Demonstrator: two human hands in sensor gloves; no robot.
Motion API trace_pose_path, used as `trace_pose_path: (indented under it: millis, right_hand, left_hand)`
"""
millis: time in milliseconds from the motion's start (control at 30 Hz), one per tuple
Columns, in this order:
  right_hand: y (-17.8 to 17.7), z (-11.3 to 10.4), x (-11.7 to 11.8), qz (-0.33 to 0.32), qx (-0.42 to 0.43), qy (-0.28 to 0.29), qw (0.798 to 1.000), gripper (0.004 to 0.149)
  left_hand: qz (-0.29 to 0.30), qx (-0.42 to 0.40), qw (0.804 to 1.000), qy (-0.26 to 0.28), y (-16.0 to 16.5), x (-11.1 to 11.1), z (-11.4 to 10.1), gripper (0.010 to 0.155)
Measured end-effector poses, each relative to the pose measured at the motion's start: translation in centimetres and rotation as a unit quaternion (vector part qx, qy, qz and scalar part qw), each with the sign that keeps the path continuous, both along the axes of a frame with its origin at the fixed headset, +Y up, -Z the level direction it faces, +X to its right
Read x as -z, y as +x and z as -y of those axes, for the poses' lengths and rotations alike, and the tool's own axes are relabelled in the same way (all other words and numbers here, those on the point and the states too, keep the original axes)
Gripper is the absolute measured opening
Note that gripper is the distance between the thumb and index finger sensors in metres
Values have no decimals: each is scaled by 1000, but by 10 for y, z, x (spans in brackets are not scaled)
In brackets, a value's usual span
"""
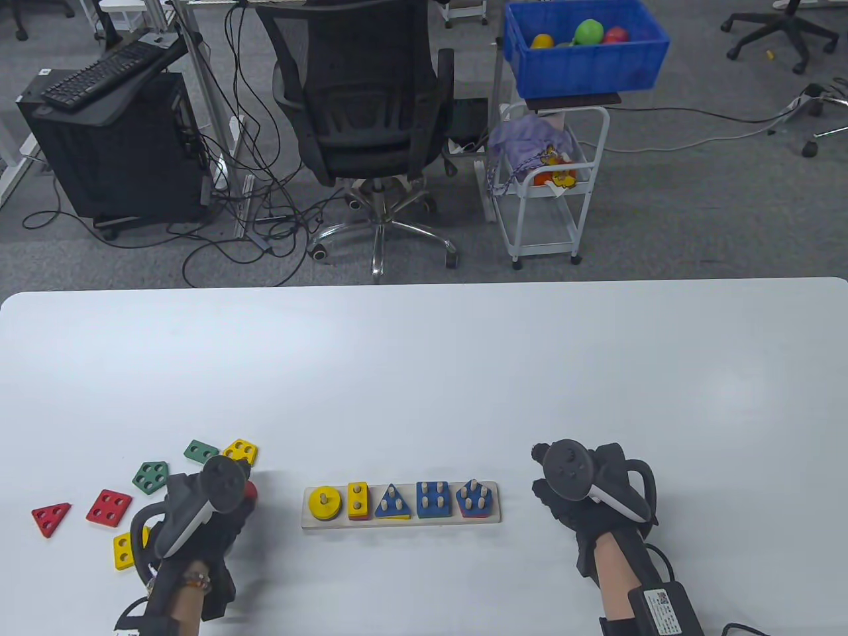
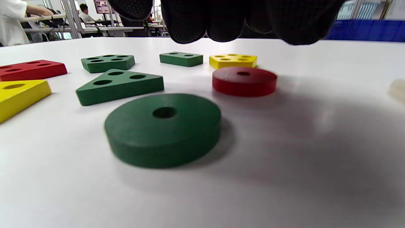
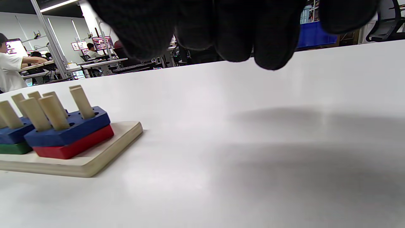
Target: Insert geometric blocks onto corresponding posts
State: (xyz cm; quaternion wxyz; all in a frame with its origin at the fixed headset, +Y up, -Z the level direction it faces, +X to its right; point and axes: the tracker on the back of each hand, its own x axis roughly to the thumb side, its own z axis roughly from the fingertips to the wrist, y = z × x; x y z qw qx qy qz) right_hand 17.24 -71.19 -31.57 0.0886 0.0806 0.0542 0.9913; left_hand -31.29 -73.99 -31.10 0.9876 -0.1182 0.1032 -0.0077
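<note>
- The left hand [image 1: 199, 523], lower left of the table view, hovers over the loose blocks with nothing in its grasp; its fingertips [image 2: 186, 28] hang just above the red disc [image 2: 244, 81].
- The green disc [image 2: 163, 128] lies nearer the wrist, apart from the fingers.
- The post board [image 1: 401, 520] sits at bottom centre.
- The right hand [image 1: 583, 490] is well right of the board, apparently curled and holding nothing.

Table: big white table [image 1: 424, 371].
Peg board: wooden board [image 1: 401, 521] near the front, blocks on its pegs.
Loose blocks, left: green round [image 2: 163, 128], red round [image 2: 244, 81], green triangle [image 2: 118, 85], yellow five-hole [image 1: 241, 452].
</note>
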Motion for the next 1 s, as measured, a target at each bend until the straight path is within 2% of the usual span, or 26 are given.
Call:
trace_pose_path:
  millis: [133, 367, 633, 767, 833, 1000]
  right_hand:
    - [-1, 1, 0, -1, -1, -4, 1000, 56]
    - [-2, 1, 0, -2, -5, -7, 1000, 56]
    - [-3, 4, 1, 0, -12, -12, 1000, 56]
    - [-2, 4, 1, 1, -12, -13, 1000, 56]
    - [-2, 5, 1, 1, -13, -14, 1000, 56]
    - [-2, 7, 2, 2, -21, -22, 1000, 56]
  left_hand:
    - [-3, 56, 998, -18, 13, 4, 10, 60]
    - [-4, 112, 994, -13, 27, 7, 18, 58]
    - [-2, 92, 995, -30, 25, 10, 16, 56]
    - [10, 85, 995, -60, 22, 8, 19, 60]
    - [11, 99, 994, -50, 25, 6, 16, 61]
    - [41, 24, 999, 0, 34, -2, -8, 64]
